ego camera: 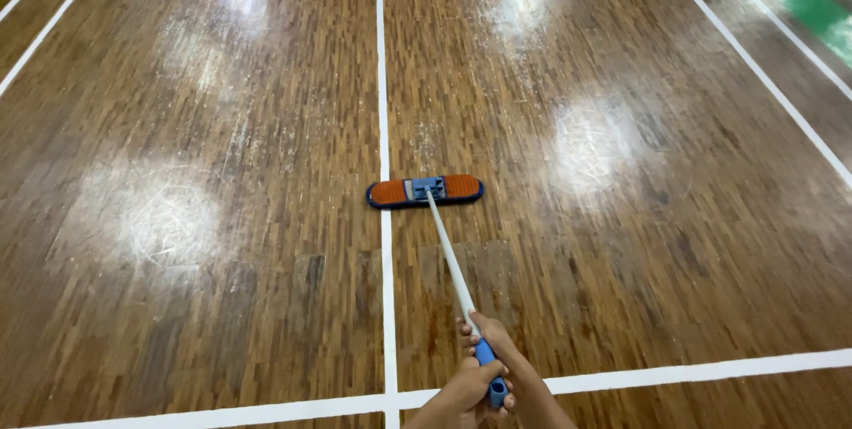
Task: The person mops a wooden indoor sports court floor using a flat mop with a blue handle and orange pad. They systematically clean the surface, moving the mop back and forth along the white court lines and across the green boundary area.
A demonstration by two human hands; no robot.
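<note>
Hands hold a mop. The right hand (499, 338) is wrapped tight round the white pole (448, 256), just above the blue grip (490, 367). The left hand (469, 392) is shut round the blue grip at the very end. The mop head (426, 191) is orange and blue. It lies flat on the wood floor (222, 216), well out in front, just right of a white line (384, 127). Shiny light spots show on the floor. Mopping looks to be the step in hand, with the mop pushed far out. A next stroke would need both hands to stay tight and the head kept flat on the floor.
</note>
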